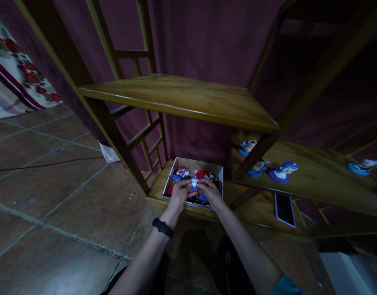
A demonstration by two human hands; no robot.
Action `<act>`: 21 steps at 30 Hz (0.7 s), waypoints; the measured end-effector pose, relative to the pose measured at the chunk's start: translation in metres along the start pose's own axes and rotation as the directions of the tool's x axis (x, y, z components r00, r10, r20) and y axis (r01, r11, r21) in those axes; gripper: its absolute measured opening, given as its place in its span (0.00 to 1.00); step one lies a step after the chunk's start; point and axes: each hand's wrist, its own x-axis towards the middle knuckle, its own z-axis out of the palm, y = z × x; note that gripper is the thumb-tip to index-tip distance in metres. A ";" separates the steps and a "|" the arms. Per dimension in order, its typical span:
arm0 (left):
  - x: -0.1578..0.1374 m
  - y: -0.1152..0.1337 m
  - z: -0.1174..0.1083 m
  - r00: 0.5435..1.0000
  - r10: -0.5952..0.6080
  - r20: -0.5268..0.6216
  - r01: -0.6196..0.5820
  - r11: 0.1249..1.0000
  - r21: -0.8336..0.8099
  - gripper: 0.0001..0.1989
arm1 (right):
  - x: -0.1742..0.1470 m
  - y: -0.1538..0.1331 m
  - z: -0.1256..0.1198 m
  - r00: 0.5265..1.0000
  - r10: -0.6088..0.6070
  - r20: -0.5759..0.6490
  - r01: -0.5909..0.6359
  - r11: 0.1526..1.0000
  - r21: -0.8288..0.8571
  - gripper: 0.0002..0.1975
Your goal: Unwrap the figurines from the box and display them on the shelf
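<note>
Between my two hands, over an open box, a small figurine (pixel 194 184) with blue-purple hair, a white body and a blue base stands upright. My left hand (pixel 182 191) pinches it from the left, and a dark band circles that wrist. On the other side my right hand (pixel 209 191) grips it with closed fingers. The white cardboard box (pixel 219 174) below is filled with several small figures in red, blue, black and white. Both hands partly cover the box's contents.
The box rests on the low wooden shelf (pixel 157 180), under a higher shelf board (pixel 182 96). To the right, a shelf (pixel 314 168) carries several figurines, among them a purple-based one (pixel 282 172). A phone or tablet (pixel 284 209) lies lower right. A cable (pixel 47 164) crosses the floor.
</note>
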 end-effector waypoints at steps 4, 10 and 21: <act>-0.001 0.000 -0.001 1.000 0.017 0.003 -0.017 1.000 -0.014 0.05 | -0.001 -0.001 0.001 1.000 0.010 0.000 -0.010 1.000 0.024 0.10; 0.000 -0.002 -0.002 1.000 0.018 -0.003 -0.018 1.000 -0.023 0.05 | 0.001 0.002 0.000 0.999 0.040 0.000 -0.040 0.997 0.067 0.09; 0.000 0.003 -0.005 0.994 -0.081 0.074 0.088 0.991 -0.104 0.05 | 0.002 0.003 0.001 1.000 0.016 -0.002 -0.015 0.991 0.129 0.11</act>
